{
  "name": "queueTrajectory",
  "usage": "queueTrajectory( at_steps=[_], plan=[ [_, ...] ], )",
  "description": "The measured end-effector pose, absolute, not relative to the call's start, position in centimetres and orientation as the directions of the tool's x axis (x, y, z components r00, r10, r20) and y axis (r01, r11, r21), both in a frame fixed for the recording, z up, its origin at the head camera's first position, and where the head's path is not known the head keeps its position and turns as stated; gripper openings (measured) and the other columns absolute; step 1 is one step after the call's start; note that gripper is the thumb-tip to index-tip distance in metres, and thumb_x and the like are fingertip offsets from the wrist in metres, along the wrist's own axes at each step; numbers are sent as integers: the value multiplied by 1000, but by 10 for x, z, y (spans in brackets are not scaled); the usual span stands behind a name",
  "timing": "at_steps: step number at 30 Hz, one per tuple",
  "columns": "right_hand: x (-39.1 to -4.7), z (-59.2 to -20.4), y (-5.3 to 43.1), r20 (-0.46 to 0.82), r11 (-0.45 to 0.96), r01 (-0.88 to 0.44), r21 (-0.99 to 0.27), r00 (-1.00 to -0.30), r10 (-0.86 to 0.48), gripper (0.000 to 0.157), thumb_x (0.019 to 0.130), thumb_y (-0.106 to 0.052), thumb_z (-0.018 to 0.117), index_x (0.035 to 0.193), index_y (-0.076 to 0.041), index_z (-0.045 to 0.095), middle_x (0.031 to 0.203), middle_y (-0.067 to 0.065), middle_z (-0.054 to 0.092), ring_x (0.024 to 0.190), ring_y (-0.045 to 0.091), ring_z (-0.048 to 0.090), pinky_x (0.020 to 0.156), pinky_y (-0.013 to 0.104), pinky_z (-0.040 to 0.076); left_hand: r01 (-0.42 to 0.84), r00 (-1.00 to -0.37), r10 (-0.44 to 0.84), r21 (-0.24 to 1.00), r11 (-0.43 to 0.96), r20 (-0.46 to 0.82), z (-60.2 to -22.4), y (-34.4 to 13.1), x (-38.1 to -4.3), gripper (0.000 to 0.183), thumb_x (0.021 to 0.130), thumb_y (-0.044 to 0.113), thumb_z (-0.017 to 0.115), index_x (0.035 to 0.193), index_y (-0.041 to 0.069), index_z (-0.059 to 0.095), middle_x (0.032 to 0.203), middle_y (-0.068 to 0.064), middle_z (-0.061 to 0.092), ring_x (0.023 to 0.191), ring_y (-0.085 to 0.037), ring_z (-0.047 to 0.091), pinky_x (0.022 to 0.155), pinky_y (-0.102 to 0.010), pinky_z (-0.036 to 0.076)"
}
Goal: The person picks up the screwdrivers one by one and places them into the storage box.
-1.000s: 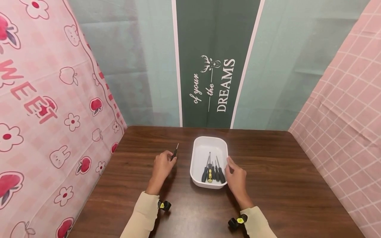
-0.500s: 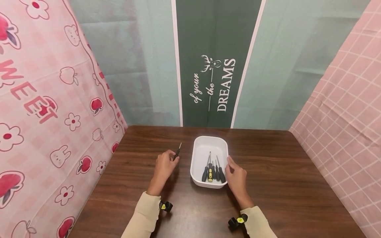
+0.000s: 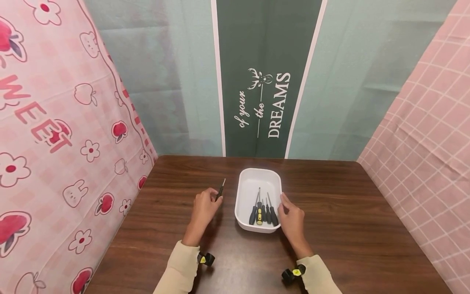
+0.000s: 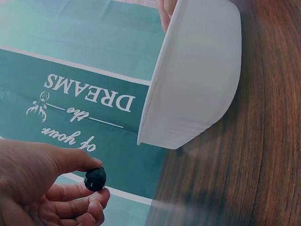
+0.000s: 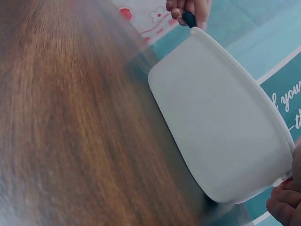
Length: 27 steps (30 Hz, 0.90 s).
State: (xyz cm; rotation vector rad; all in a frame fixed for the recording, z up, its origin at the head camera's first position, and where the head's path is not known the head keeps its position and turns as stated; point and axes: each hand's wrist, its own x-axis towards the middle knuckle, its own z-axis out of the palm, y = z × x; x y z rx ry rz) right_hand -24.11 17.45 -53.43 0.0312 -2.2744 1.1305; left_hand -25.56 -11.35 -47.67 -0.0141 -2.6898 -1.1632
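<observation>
My left hand (image 3: 205,207) pinches a small screwdriver (image 3: 219,193) between thumb and fingers, left of a white plastic bin (image 3: 242,225). Its thin metal shaft points away from me; in the left wrist view only the round black handle end (image 4: 95,179) shows. Several screwdrivers lie side by side in the bin, shafts towards the back. One of them has a black-and-yellow handle (image 3: 259,214); the others, such as the dark-handled screwdriver (image 3: 273,217), are plain. At the bin's right rim, my right hand (image 3: 291,220) grips the edge with thumb and fingers.
The bin stands on a brown wood-grain table (image 3: 330,212). A teal and green printed cloth (image 3: 257,49) hangs behind it. Pink cloths hang at the left (image 3: 92,134) and right (image 3: 415,122). A black wrist camera (image 3: 207,259) is on each wrist.
My left hand has shifted slightly right with the screwdriver, closer to the bin. The right hand, the bin and the screwdrivers in it have stayed nearly in place.
</observation>
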Motion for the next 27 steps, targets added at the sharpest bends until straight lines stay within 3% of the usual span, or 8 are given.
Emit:
queueTrajectory(
  at_steps=[27],
  plan=[
    [-241, -530, 175, 476, 629, -240, -739, -847, 236, 33, 85, 8, 68, 118, 6, 69, 121, 18, 68, 116, 31, 64, 95, 41, 45, 137, -974, -45, 734, 665, 223, -479, -90, -241, 20, 84, 13, 82, 95, 0, 72, 62, 3, 56, 55, -10, 48, 58, -31, 44]
  ],
)
